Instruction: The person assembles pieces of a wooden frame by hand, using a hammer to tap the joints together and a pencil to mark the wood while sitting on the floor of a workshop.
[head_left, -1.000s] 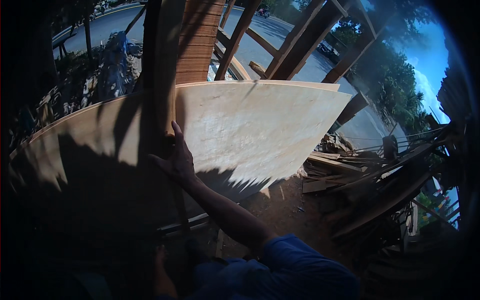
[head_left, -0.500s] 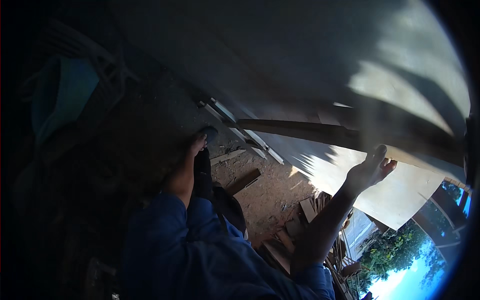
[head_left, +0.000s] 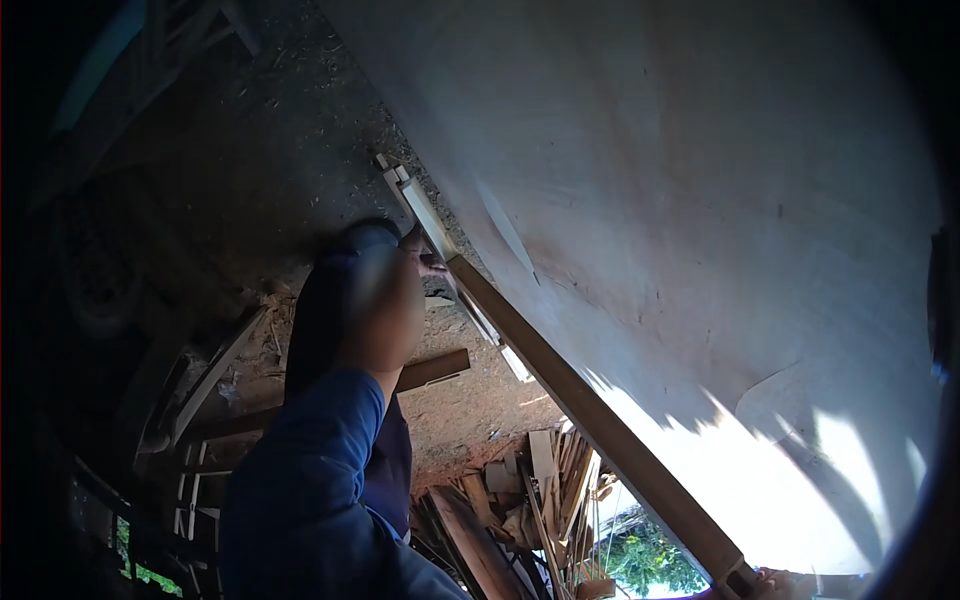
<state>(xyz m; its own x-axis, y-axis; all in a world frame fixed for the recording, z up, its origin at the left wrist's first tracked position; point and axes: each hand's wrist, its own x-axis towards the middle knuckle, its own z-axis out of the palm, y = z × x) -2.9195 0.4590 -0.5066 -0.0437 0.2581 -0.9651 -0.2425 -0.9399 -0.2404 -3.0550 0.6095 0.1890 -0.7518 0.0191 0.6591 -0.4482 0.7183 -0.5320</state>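
Beam [head_left: 590, 415]: wooden, slanting between both hands
Left hand [head_left: 424, 254]: beside the beam's foot; cannot tell if gripping
Right hand [head_left: 772, 583]: at the beam's other end, mostly cut off; grip unclear
Plywood sheet [head_left: 680, 200]: behind the beam

Right hand [head_left: 772, 584] cut by lower edge; left forearm [head_left: 388, 318] blurred (grip of left hand [head_left: 428, 260] unclear).

The head-worn fisheye looks down toward the ground [head_left: 455, 415].
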